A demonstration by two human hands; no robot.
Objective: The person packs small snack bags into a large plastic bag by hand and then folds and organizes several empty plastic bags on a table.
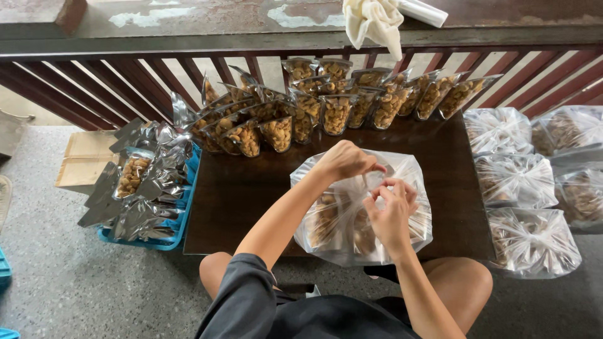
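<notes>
A large clear plastic bag (339, 226) of cashew nuts lies on the dark wooden table (239, 188) in front of me. My left hand (342, 160) pinches the gathered neck of the bag from above. My right hand (392, 210) grips the same neck from the near side, fingers curled round the plastic. Both hands meet at the top of the bag. Behind them stand rows of small filled pouches (336, 113) with clear fronts showing nuts.
A blue basket (182, 213) of silvery pouches sits at the table's left. Tied clear bags of nuts (515, 179) lie in a heap at the right. A red-brown railing (125, 75) runs behind, with a cloth (374, 22) on its ledge. A cardboard box (81, 160) rests on the floor.
</notes>
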